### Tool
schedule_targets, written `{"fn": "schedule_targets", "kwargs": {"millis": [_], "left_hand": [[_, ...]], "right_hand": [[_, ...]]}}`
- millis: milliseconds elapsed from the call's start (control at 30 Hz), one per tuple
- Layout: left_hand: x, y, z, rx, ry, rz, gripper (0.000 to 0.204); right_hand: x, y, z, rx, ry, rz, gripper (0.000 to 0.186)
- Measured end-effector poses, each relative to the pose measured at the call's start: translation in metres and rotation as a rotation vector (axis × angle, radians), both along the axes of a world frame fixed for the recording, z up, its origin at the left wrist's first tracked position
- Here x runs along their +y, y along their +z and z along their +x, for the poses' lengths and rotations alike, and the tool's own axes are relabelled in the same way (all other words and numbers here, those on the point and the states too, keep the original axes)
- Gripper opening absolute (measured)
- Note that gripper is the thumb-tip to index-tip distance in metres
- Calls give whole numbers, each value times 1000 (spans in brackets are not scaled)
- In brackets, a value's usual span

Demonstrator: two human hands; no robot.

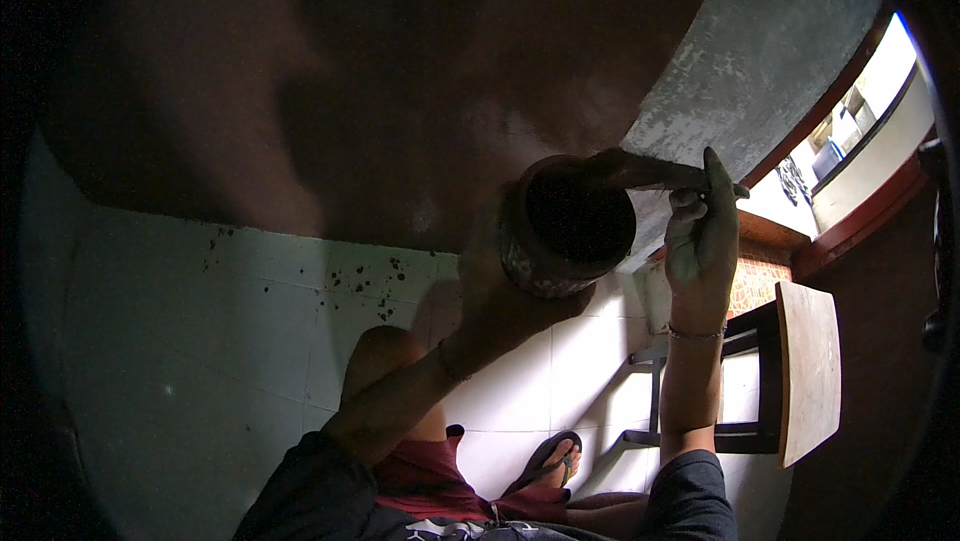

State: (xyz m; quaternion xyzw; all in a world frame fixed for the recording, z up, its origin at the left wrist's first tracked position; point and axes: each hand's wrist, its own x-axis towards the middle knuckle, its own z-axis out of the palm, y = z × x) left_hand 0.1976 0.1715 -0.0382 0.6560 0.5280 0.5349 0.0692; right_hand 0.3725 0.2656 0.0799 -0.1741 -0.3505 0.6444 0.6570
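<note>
My left hand [500, 303] is wrapped round a paint can [550, 276] from its left side and underneath. The can is tilted toward me; its inside is dark and its outer wall is smeared. In my right hand [703, 251] I grip a paintbrush [655, 173] by its handle, with one finger stretched up. The brush lies nearly level, its dark bristle end over the can's far right rim. Whether the bristles touch the rim cannot be told. Behind both hands is a wall with a dark brown painted area [400, 91] and a grey, patchy area [760, 51] on the right.
Dark drips [385, 286] spot the pale tiled floor [200, 331] along the wall's foot. To my right stands a wooden chair or stool [808, 371] with dark legs. Beyond it is a bright opening [850, 131] with a reddish frame. My sandalled foot [555, 461] is below.
</note>
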Motion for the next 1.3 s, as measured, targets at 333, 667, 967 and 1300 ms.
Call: {"fn": "schedule_targets", "kwargs": {"millis": [333,667,967,1300], "left_hand": [[5,30,-19,-190,27,216,93],[1,29,-67,-371,17,283,90],[-28,38,-119,-110,332,128,83],[-44,50,-109,-335,254,168,75]], "right_hand": [[-8,1,-7,210,263,2,17],[22,-130,10,-173,-447,73,23],[-1,-337,-43,48,-676,-348,12],[48,-347,-106,105,-706,-381,13]]}}
